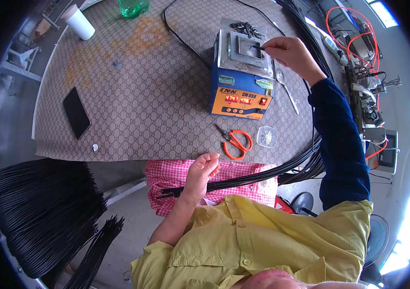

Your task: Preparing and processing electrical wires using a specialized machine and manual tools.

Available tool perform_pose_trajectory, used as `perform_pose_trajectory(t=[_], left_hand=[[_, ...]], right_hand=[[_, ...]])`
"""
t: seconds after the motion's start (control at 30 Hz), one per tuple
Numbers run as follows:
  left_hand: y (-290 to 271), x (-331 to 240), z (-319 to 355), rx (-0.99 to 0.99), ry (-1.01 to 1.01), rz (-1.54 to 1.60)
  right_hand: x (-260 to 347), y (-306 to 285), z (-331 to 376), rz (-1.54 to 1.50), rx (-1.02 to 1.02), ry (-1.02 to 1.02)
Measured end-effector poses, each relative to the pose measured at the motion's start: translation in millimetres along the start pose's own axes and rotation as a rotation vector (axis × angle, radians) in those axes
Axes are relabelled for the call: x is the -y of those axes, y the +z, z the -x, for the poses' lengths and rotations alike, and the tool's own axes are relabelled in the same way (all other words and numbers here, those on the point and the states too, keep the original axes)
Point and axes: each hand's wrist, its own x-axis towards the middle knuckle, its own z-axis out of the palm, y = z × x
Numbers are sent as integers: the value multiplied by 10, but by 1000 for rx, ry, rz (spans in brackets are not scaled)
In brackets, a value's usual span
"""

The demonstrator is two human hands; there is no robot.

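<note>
Over the blue solder pot (240, 79) on the patterned surface (142, 96), the right hand (291, 52) pinches a thin black wire end (258, 47) at the pot's well. Lower down, the left hand (201, 176) is closed around a black cable bundle (243, 179) across the lap. Orange snips (236, 142) lie near.

Single head-worn fisheye view, looking steeply down from above the person's own chest. The brown patterned cloth-covered bench (132, 96) fills the upper frame at arm's reach; the yellow collared shirt (262, 241) crowds the lower edge, very near. Straight edges bow toward the dark circular rim. No second view.
</note>
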Motion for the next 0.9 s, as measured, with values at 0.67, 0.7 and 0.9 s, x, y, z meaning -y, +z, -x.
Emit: perform_pose_trajectory(t=[0.67, 0.7, 0.9], left_hand=[[-39, 26, -21, 9, -7, 15], [-39, 28, -21, 10, -6, 16], [-32, 17, -14, 22, -8, 29]], right_hand=[[73, -63, -117, 470, -61, -295], [102, -66, -146, 535, -50, -289], [136, -5, -273, 671, -14, -286]])
